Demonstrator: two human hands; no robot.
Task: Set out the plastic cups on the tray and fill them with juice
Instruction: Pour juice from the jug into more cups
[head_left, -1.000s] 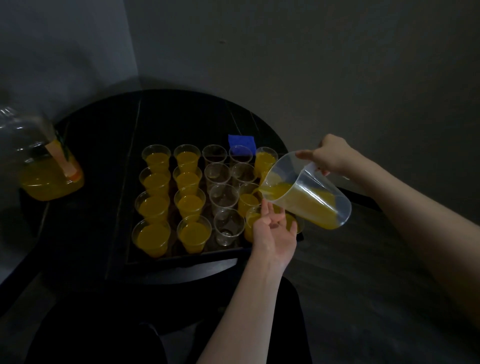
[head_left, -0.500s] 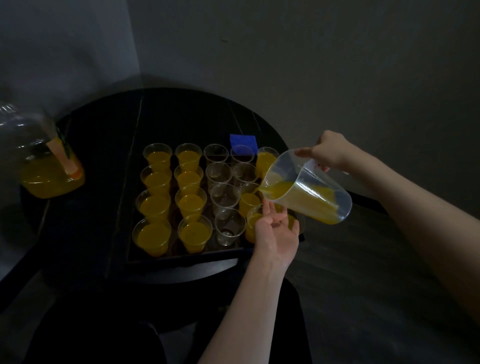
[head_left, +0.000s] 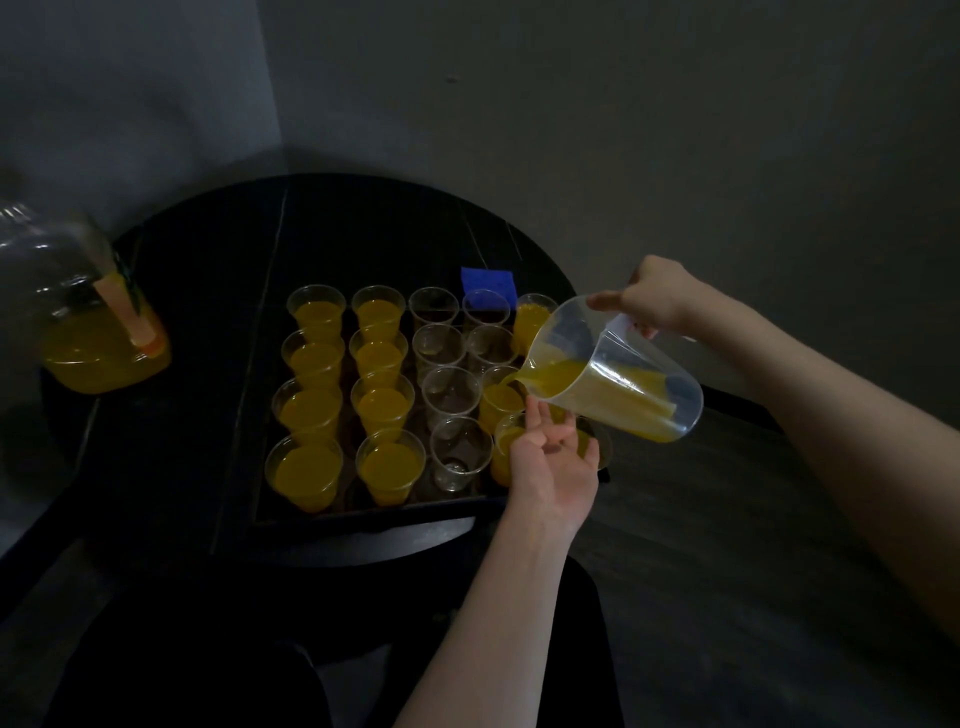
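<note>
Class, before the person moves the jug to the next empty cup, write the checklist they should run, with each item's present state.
1. Right hand grips the jug handle: ok.
2. Juice left in the jug: ok.
3. Left hand steadies the near cup: cannot tell, fingers hide the contact.
4. Cup under the spout full enough: cannot tell.
5. Empty cups upright in the tray: ok.
6. All cups filled: not ok.

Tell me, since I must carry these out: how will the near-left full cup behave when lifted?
The cup looks thin and clear, so it probably flexes if squeezed. Juice sits near its rim, so it likely spills if tilted. It tapers toward its base, so a nudge may tip it.
</note>
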